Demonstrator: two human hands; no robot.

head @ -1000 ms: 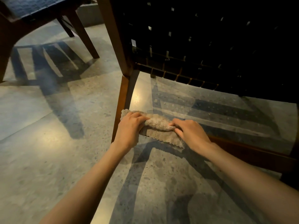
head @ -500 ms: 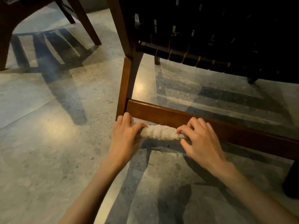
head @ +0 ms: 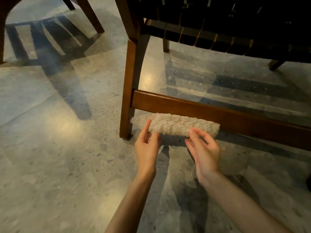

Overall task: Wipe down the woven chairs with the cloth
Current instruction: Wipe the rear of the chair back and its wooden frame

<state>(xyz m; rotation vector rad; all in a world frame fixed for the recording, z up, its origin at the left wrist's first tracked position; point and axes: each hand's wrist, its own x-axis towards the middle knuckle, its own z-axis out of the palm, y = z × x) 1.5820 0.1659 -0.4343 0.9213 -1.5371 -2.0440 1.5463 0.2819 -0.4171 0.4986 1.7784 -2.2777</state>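
Grey speckled stone is spreading under everything here, the floor (head: 58,148) catching a warm sheen and long bars of shadow. The woven chair (head: 218,31) is standing over it, its dark strapped seat filling the top right, while a second chair (head: 90,15) is showing only its legs at top left. Low down, the brown wooden rail (head: 235,113) is running from the front leg (head: 128,91) off to the right. The cloth (head: 175,124), rolled into a pale fuzzy sausage, is lying along the rail's lower edge just beside that leg. The left hand (head: 147,148) is taking the roll's left part in a light grip, forefinger on top and thumb below. The right hand (head: 205,153) is only touching it, fingertips (head: 191,132) against the near face and the grip apart. To my eye that is the weak point: with so little hold, a sideways stroke could be letting the roll slip off the rail onto the floor and pick up grit, or come unrolled and skim only the front face.
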